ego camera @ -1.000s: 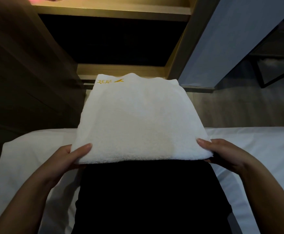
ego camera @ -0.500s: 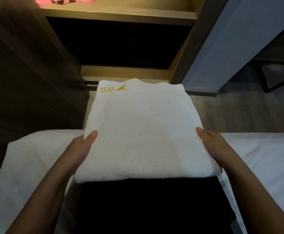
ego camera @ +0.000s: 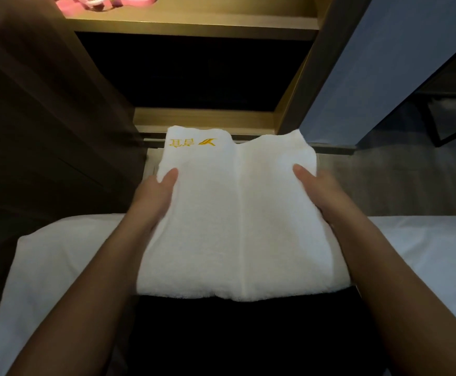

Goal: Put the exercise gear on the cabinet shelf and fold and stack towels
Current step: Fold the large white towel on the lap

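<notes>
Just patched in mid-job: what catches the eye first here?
The folded white towel fills the centre, with yellow embroidery at its far left corner. The left hand and right hand grip its side edges, thumbs on top. Pink gear lies on the lit upper shelf, top left.

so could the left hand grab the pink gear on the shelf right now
Probably not yet: the left hand grips the folded towel, and the pink gear lies far beyond it on the open shelf.
</notes>
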Tool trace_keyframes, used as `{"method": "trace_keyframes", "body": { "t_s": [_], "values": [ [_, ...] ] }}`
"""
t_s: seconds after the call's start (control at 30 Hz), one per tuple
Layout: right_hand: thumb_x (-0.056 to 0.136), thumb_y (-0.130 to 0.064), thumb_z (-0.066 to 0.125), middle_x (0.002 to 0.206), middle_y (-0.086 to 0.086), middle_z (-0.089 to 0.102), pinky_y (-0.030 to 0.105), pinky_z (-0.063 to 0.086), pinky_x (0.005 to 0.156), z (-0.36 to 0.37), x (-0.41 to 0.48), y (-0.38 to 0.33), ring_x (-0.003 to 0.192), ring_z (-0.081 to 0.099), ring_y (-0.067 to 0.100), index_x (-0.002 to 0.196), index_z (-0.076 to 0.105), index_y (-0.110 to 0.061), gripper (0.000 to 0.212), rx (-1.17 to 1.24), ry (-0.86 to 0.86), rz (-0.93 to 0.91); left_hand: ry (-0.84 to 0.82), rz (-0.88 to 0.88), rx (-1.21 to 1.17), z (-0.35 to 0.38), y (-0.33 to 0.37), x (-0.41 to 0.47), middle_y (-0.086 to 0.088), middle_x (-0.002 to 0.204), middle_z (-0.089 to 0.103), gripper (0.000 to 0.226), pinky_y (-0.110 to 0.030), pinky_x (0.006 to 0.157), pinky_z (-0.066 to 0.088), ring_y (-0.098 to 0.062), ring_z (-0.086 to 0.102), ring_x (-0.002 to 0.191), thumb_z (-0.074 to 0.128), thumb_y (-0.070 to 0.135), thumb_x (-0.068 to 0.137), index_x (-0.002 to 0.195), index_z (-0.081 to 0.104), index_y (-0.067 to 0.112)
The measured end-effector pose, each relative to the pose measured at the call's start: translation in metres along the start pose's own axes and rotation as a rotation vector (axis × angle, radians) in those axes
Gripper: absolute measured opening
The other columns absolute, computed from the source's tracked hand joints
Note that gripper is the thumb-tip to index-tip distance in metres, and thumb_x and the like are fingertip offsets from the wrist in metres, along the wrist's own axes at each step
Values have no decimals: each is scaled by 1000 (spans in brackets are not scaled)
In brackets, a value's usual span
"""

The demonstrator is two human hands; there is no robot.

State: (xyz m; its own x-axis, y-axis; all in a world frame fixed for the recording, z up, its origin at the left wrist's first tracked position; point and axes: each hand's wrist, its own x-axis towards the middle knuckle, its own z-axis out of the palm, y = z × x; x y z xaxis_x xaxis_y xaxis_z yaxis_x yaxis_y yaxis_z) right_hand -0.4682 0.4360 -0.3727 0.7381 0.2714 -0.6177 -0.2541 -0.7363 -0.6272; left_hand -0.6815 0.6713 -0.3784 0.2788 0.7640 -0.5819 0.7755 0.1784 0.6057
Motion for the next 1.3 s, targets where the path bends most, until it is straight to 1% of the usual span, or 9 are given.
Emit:
{"method": "trace_keyframes", "body": {
  "t_s": [0.23,0.4,0.53,0.73,0.83,0.97,1.07,1.17,1.3],
  "values": [
    [95,-53,48,125,15,58,45,45,93,-14,8,18,108,57,34,132,51,-4,62,8,58,24,-48,-5,-39,-8,-18,9,-3,100,64,53,-32,66,44,-19,59,83,43,56,96,124,59,14],
    [92,-61,47,123,14,60,42,46,89,-17,6,19,102,58,31,130,53,-7,66,-34,-57,129,-206,-188,-55,-17,-17,12,-11,111,67,56,-47,92,50,-32,64,100,50,60,91,122,59,14],
    [84,-74,45,113,7,67,44,50,91,-29,19,-6,97,65,27,118,60,-18,67,88,-226,166,-411,-224,-272,-34,4,24,-2,90,76,39,-31,61,54,-23,74,78,58,61,85,106,65,28],
    [86,-63,56,125,6,61,41,46,83,-1,42,-44,97,59,25,125,56,-16,61,80,-96,147,-242,-131,-102,1,48,49,-8,111,67,63,-33,89,43,-28,64,100,43,62,93,127,57,11],
    [89,-60,53,128,8,57,39,48,76,4,47,-37,95,56,26,135,46,-12,67,-11,101,45,34,-20,-11,8,46,57,-13,121,62,68,-32,79,41,-33,60,102,53,60,88,128,58,5],
    [87,-61,56,123,8,57,50,50,91,-3,53,-15,109,60,34,130,48,-15,64,18,77,120,45,-8,47,9,33,64,-14,137,53,69,-32,84,36,-35,53,120,53,55,92,138,48,3],
    [80,-58,67,108,2,66,41,52,70,-10,56,-16,94,64,27,114,57,-19,53,114,-96,208,-74,-112,-17,2,35,64,-11,119,66,68,-32,86,45,-31,63,105,60,59,86,129,56,7],
    [72,-48,79,108,10,70,44,54,71,-24,64,-20,97,66,31,119,60,-18,59,271,-240,296,-310,-252,-92,-14,45,61,-2,70,74,47,-31,62,48,-20,72,62,63,61,83,98,65,17],
    [72,-59,73,117,8,68,49,49,94,-19,74,-37,103,65,32,119,61,-19,63,195,-248,269,-311,-254,-165,-4,63,71,-2,91,74,49,-27,66,46,-19,71,65,56,59,88,96,67,12]
  ]
}}
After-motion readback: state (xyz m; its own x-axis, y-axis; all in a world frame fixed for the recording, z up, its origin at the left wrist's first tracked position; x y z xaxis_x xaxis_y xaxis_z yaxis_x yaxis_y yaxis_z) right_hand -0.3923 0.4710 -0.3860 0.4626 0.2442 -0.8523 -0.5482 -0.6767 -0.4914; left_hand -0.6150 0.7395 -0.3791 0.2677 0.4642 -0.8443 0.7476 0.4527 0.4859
